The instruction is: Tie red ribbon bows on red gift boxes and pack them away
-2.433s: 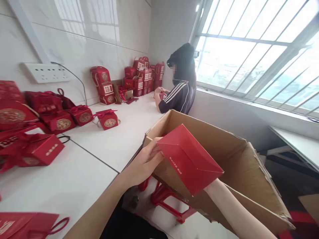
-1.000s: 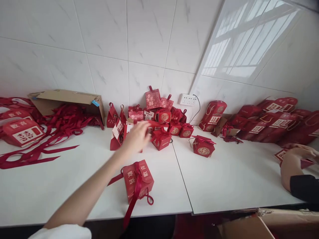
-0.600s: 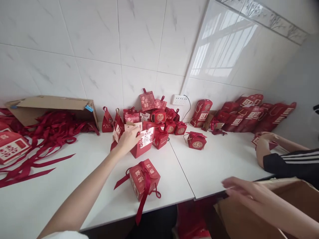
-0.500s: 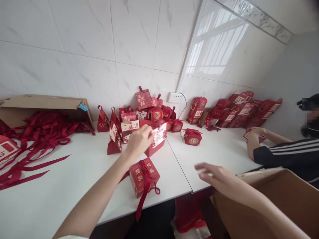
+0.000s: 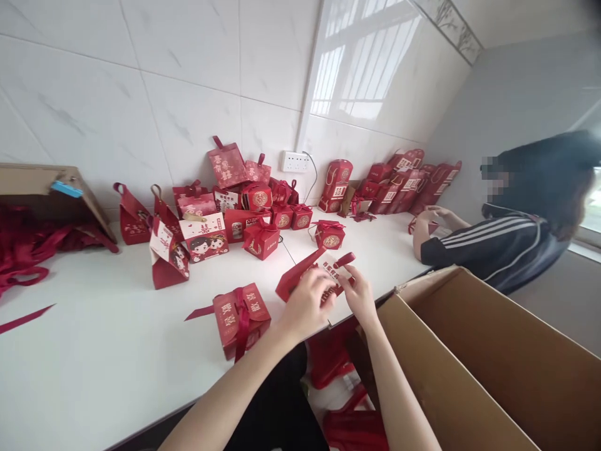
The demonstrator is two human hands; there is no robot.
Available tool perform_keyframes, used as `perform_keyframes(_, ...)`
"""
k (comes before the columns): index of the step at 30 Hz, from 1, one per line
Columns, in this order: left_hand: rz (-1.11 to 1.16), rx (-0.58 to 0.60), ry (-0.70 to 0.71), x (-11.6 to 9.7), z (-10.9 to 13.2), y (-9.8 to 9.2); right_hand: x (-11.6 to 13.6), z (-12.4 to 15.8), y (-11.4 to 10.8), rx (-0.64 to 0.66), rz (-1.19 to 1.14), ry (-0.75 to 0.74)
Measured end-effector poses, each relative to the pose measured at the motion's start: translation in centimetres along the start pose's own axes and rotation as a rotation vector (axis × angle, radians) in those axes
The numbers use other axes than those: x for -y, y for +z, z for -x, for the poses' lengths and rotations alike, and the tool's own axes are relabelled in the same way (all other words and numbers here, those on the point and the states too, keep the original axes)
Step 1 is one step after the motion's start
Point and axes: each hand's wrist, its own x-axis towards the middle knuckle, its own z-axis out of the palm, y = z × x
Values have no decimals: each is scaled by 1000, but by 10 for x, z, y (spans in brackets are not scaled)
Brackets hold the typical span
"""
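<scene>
My left hand is closed on a red and white gift box, tilted above the table's front edge. At the box's ribbon loop, my right hand pinches the top end with thumb and fingers. Left of my hands, a red gift box tied with a ribbon rests on the white table. Behind it stand a triangular red box, a box with two cartoon faces and a small red box with a bow.
To the right, a large open cardboard box stands against the table edge. Red ribbons spill from a carton at left. A co-worker in a striped dark sleeve handles something red. Stacked red boxes line the wall.
My left hand has brought the gift box rightward and nearer to me. My right hand has come in from the right and taken hold of its ribbon loop. The view has swung right.
</scene>
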Motion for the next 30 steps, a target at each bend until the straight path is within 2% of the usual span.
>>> perform_keyframes(2, 5, -151, -34, 3, -12, -9, 5, 0, -12, 70, 42, -136)
perform_keyframes(3, 30, -163, -67, 5, -18, -12, 9, 2, -17, 112, 60, -198)
perform_keyframes(6, 200, 3, -192, 11, -27, -14, 17, 8, -20, 201, 69, -322)
perform_keyframes(8, 312, 88, -215, 13, -27, -12, 14, 13, -16, 180, 62, -354)
perform_keyframes(14, 348, 116, -26, 10, -22, -3, -2, 25, -2, -15, 50, -402)
perform_keyframes(23, 315, 174, -24, 15, -23, -7, -6, 24, -1, -14, -77, -362)
perform_keyframes(27, 313, 190, -78, 12, -25, -9, -1, 19, -3, 16, -179, -259)
perform_keyframes(30, 350, 217, -173, 1, -30, -17, 12, 21, -14, 69, -221, -153)
